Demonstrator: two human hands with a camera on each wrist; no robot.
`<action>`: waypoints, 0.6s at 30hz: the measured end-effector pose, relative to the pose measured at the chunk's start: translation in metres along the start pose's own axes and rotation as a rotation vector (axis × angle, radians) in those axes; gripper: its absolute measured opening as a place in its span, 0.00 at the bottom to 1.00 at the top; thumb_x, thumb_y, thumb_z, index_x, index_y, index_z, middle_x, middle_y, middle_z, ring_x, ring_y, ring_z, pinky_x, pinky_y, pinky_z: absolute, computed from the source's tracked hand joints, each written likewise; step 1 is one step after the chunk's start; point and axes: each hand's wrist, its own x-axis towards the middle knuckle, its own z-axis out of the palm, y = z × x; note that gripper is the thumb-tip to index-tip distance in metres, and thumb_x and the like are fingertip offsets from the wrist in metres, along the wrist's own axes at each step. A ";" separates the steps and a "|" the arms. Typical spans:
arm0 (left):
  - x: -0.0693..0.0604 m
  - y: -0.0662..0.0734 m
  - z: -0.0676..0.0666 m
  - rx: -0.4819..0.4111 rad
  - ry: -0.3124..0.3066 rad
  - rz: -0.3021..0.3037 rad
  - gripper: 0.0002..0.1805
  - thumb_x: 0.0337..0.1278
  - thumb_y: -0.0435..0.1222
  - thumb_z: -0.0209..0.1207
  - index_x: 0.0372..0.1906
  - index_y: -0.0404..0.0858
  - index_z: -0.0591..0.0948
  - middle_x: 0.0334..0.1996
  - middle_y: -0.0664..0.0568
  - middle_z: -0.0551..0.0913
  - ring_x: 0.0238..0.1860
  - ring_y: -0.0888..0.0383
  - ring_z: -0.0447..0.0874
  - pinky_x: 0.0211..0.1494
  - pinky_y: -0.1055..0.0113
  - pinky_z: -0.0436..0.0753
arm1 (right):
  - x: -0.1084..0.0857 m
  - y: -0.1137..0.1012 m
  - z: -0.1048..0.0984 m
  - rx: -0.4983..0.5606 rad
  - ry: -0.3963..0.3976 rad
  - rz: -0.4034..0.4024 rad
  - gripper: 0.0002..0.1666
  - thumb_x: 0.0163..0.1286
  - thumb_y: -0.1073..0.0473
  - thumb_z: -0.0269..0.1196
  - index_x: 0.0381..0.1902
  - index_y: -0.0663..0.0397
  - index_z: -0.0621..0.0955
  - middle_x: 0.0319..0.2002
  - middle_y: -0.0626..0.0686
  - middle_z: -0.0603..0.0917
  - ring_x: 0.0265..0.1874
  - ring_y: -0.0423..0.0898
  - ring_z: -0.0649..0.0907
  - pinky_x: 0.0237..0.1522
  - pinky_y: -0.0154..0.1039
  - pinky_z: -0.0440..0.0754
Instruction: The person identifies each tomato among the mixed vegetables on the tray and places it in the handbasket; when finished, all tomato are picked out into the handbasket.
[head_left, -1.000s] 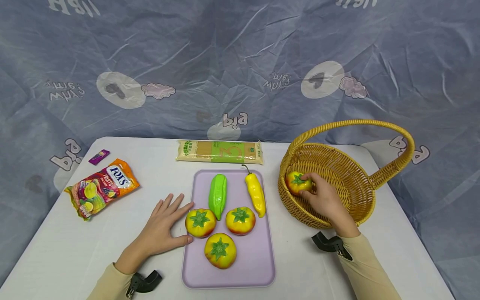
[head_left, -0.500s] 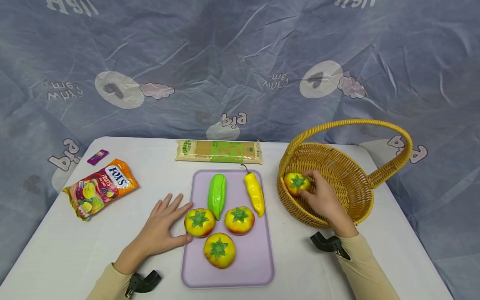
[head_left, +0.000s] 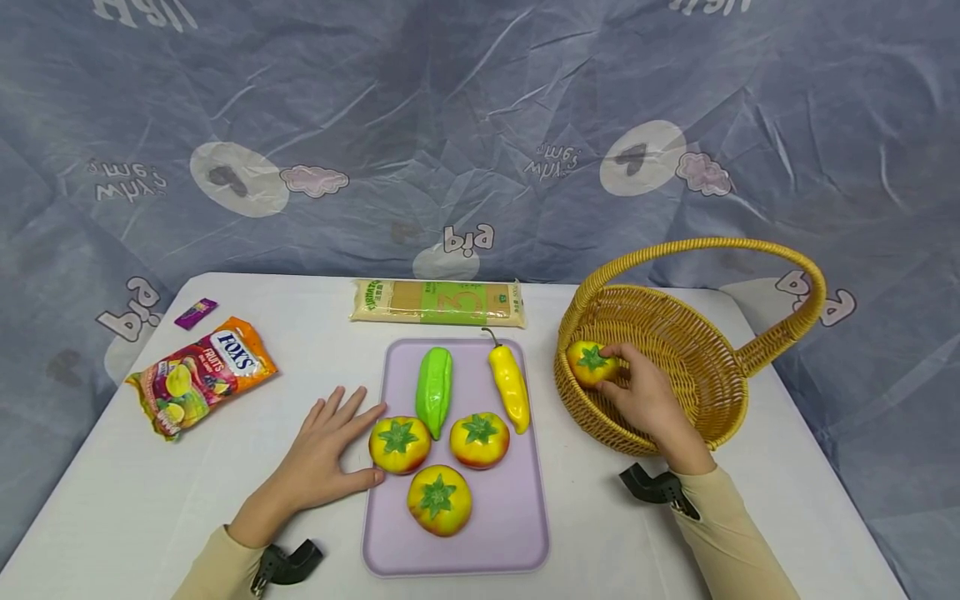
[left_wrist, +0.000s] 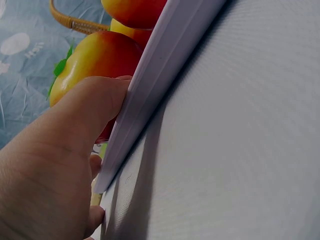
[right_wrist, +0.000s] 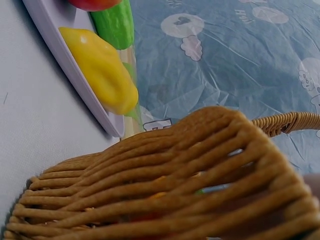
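In the head view, my right hand (head_left: 645, 393) reaches inside the brown wicker basket (head_left: 697, 342). Its thumb and fingers pinch the right side of a yellow-red toy tomato (head_left: 588, 364) against the basket's left inner wall. In the right wrist view the basket's weave (right_wrist: 165, 185) hides most of this. My left hand (head_left: 322, 458) lies spread beside the purple tray (head_left: 502, 533), its thumb (left_wrist: 102, 97) touching the rim. On the tray are a left tomato (head_left: 400, 446), a right tomato (head_left: 480, 442), a front tomato (head_left: 440, 502), a green vegetable (head_left: 435, 390) and a yellow pepper (head_left: 510, 387).
Behind the tray lies a long packet of noodles (head_left: 438, 302). An orange-and-purple candy bag (head_left: 206, 375) and a small purple wrapped candy (head_left: 197, 313) lie at the left. The basket's tall handle (head_left: 712, 244) arches above it. A grey-blue printed cloth (head_left: 480, 125) hangs behind the table.
The tomato in my right hand shifts slightly toward the back of the basket and tilts a little. My left hand and the things on the tray stay in place.
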 end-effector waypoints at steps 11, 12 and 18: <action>0.000 0.001 -0.001 -0.005 -0.002 0.003 0.46 0.44 0.61 0.70 0.73 0.51 0.74 0.77 0.37 0.66 0.78 0.28 0.55 0.75 0.26 0.53 | 0.000 0.001 0.000 0.030 0.015 -0.033 0.37 0.64 0.71 0.67 0.70 0.60 0.68 0.67 0.73 0.73 0.64 0.74 0.76 0.61 0.69 0.76; 0.000 0.001 -0.001 -0.005 -0.002 0.002 0.46 0.44 0.61 0.70 0.73 0.51 0.74 0.77 0.37 0.66 0.78 0.28 0.55 0.75 0.27 0.53 | 0.000 0.001 0.000 0.023 0.019 -0.043 0.38 0.63 0.71 0.68 0.70 0.61 0.68 0.66 0.73 0.74 0.63 0.74 0.76 0.61 0.69 0.76; 0.000 0.001 0.000 -0.005 -0.008 -0.003 0.47 0.45 0.62 0.69 0.73 0.51 0.74 0.77 0.38 0.66 0.78 0.28 0.55 0.75 0.27 0.53 | 0.001 0.001 0.000 0.014 0.022 -0.053 0.38 0.62 0.70 0.68 0.69 0.61 0.69 0.66 0.72 0.74 0.63 0.74 0.75 0.61 0.70 0.75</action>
